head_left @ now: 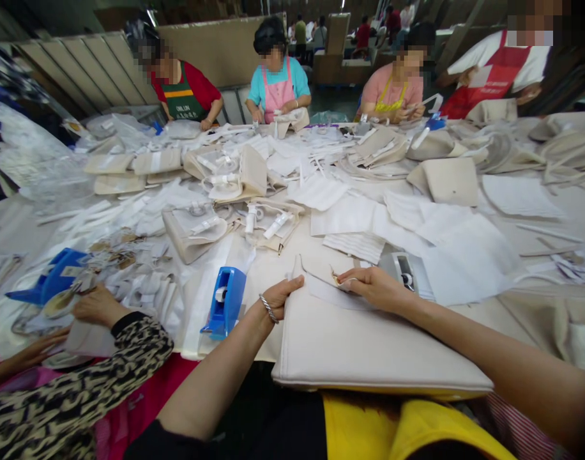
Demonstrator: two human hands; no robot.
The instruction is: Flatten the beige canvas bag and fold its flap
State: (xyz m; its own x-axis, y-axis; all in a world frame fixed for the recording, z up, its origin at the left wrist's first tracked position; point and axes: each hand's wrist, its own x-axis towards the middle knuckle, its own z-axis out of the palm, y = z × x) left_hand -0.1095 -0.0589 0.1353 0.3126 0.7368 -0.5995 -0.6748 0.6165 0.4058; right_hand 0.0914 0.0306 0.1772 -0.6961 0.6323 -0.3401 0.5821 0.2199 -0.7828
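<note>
A cream handbag rests across my lap and the table edge, its opening facing away from me. My left hand, with a twisted silver bracelet at the wrist, is closed on the bag's upper left corner, thumb on top. At the bag's opening, my right hand pinches a small gold-coloured metal fitting at the rim. The fingertips partly hide that fitting. A pale sheet shows inside the opening. Left of the bag stands a blue tape dispenser; a grey-white tape dispenser lies beyond my right hand.
A co-worker's hand handles pieces at left, near another blue dispenser. White foam sheets, cream bags and straps cover the table. Several people in aprons work along the far side. Clear plastic bags are heaped at left.
</note>
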